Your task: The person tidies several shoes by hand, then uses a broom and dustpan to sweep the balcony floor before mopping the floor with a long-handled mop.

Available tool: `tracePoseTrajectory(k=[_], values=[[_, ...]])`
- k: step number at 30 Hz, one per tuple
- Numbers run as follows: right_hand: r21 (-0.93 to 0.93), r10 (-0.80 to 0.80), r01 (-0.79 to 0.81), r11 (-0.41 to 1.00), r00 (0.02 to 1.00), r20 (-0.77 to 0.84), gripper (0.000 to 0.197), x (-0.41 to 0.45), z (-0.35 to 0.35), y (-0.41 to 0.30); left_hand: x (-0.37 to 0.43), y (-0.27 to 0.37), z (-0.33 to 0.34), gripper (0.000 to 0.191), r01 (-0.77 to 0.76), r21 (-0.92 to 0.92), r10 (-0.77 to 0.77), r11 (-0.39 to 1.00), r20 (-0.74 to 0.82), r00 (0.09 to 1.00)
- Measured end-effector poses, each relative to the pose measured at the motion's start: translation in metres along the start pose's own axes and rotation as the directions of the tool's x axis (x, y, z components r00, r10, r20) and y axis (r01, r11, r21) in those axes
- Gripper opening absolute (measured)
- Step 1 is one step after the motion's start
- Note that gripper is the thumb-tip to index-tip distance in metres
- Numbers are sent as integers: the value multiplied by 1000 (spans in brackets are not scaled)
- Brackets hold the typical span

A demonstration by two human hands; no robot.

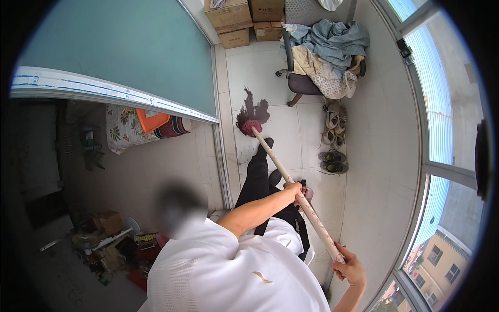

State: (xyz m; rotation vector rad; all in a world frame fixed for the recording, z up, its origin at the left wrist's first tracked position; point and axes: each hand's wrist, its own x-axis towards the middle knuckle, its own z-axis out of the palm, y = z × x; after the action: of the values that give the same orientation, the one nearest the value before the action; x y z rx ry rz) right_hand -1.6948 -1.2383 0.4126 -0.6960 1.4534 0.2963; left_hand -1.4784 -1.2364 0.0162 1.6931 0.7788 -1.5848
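Note:
A string mop lies with its dark red mop head spread on the pale floor tiles. Its long wooden handle, which bears red writing, slants down to the right across my body. Partway along it, my left hand is wrapped around the handle. My right hand grips the handle close to its top end. Just beyond my front dark shoe is the mop head. A small pinkish object shows beside my left hand, partly hidden; I cannot tell what it is.
An office chair with piled cloths stands ahead by the right wall. Pairs of shoes line that wall. Cardboard boxes are stacked at the back. On the left is a frosted glass panel; windows run along the right.

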Motion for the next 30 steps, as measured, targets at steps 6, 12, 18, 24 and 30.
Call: tracePoseTrajectory(k=[6,12,18,24,30], values=[[-129,-204,194,972,977,-69,66,-87,-55,18,-116,-7,-1,8,40,-89,-6,995,351,936],[-82,-396,389,917,877,-273,44,-145,-69,62,-176,-18,-3,10,74,-15,-61,997,417,907],[-66,-511,513,856,819,-262,47,-134,-63,93,-197,6,-7,15,42,6,-41,999,385,922],[-298,-668,603,740,711,-221,49,-92,-33,80,-187,72,-14,17,-82,17,71,996,359,931],[-199,-603,569,798,747,-281,50,-17,42,21,-102,166,-16,14,-189,30,165,982,363,917]])
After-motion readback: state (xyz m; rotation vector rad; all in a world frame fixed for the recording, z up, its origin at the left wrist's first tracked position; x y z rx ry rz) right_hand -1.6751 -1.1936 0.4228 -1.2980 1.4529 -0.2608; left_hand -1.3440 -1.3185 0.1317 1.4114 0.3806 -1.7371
